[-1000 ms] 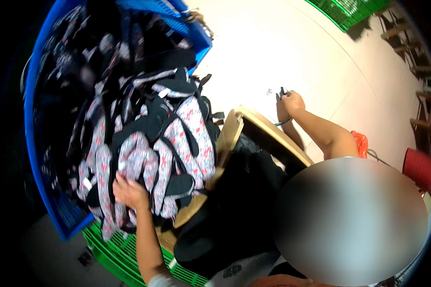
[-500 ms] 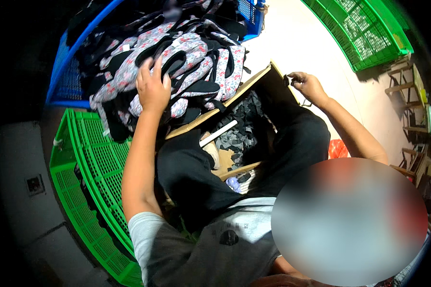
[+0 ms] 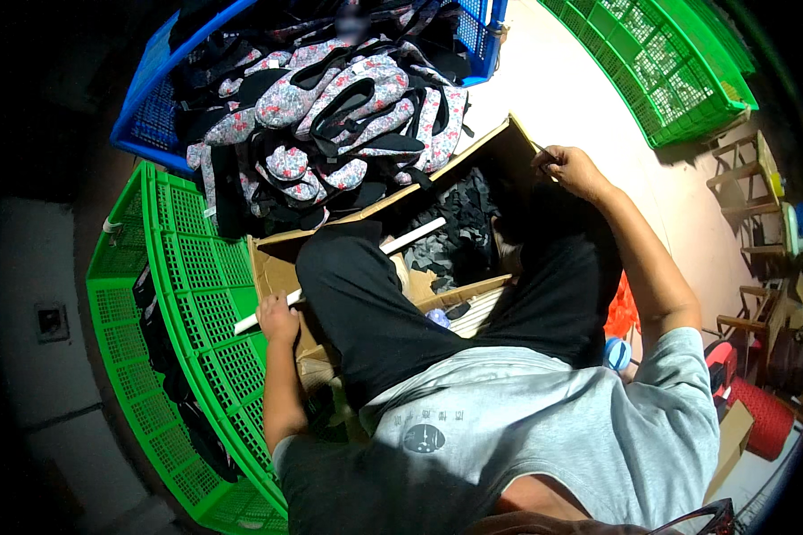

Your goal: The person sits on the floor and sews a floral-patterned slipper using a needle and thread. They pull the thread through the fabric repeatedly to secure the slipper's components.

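Observation:
My left hand (image 3: 279, 318) is beside my left knee, its fingers curled over a white rod (image 3: 247, 325). The rod seems to run behind my knee; a white length shows again inside a cardboard box (image 3: 375, 207). On the other side, my right hand (image 3: 573, 169) is closed by the box's far right corner. It pinches a small dark, thin tool (image 3: 547, 157) whose kind I cannot make out. Ahead lies a heap of floral and black padded fabric pieces (image 3: 281, 105), some with looped openings. Dark fabric scraps (image 3: 455, 227) lie in the box between my legs.
A blue crate (image 3: 156, 116) stands around the fabric heap. Green crates (image 3: 187, 259) stand at my left, with another green crate (image 3: 656, 71) at the far right. Small wooden stools (image 3: 749, 192), a red plastic bag (image 3: 623, 308) and a red basket (image 3: 763, 419) are to my right.
My left hand has left the fabric heap, come back toward me and closed on the white rod. My right hand stays by the box corner, its dark tool now at another angle.

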`<state>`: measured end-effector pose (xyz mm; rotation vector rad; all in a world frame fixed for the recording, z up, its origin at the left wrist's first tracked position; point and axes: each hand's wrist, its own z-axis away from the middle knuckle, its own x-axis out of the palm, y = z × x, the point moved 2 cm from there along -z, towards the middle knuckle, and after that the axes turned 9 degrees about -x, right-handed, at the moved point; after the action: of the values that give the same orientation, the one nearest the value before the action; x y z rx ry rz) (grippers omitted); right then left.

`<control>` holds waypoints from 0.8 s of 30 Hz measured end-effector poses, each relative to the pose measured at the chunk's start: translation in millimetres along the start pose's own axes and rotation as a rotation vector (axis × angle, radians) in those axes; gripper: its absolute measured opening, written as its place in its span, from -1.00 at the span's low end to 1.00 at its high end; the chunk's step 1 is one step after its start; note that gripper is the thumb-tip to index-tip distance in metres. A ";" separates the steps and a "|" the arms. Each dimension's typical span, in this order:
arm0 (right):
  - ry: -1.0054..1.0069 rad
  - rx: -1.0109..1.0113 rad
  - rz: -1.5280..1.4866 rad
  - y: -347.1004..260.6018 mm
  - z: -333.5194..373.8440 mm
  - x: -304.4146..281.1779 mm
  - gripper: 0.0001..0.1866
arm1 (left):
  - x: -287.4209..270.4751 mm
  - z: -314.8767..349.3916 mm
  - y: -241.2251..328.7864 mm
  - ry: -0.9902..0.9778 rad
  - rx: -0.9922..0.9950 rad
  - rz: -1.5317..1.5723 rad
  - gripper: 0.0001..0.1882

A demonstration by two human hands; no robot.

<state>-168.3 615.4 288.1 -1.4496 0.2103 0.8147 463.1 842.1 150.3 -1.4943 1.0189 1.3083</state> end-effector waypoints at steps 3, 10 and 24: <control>-0.009 0.034 0.026 -1.7 -1.0 -3.2 -0.80 | 5.4 -3.1 -10.2 -0.100 0.004 -0.133 -0.73; -0.128 0.098 -0.005 3.7 -5.2 -1.2 -0.74 | -92.1 -32.5 -11.9 0.173 0.200 -0.202 -0.78; -0.093 -0.023 0.008 -8.3 -4.5 -2.2 -0.72 | -265.1 17.3 -106.5 0.162 0.019 -0.639 -0.93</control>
<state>-163.3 611.2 295.3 -1.4293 0.1361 0.8915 531.3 896.5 422.9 -1.7383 0.5652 0.7293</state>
